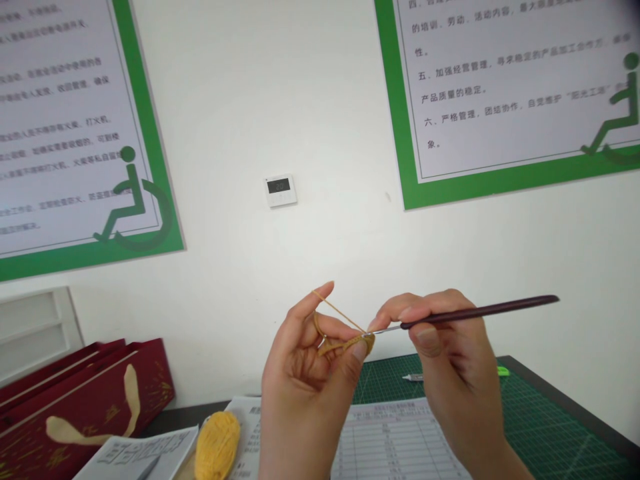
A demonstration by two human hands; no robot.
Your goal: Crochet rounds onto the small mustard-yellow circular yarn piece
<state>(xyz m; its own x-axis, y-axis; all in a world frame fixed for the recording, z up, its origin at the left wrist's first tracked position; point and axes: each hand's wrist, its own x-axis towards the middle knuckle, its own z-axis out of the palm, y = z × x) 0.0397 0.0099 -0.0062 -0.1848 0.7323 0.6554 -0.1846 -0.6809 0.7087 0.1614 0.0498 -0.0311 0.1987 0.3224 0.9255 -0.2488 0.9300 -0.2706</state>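
My left hand pinches a small piece of mustard-yellow crochet work between thumb and fingers. A strand of yellow yarn runs taut from its raised index finger down to the piece. In my right hand is a crochet hook with a dark maroon handle, its metal shaft pointing left. The hook's tip meets the edge of the crochet work where the strand comes down. Both hands are raised above the table. Fingers partly cover the piece.
A ball of yellow yarn lies left of my hands, beside printed sheets. Under them spreads a green cutting mat with a pen on it. Maroon gift bags stand at left. Behind is a wall with a thermostat.
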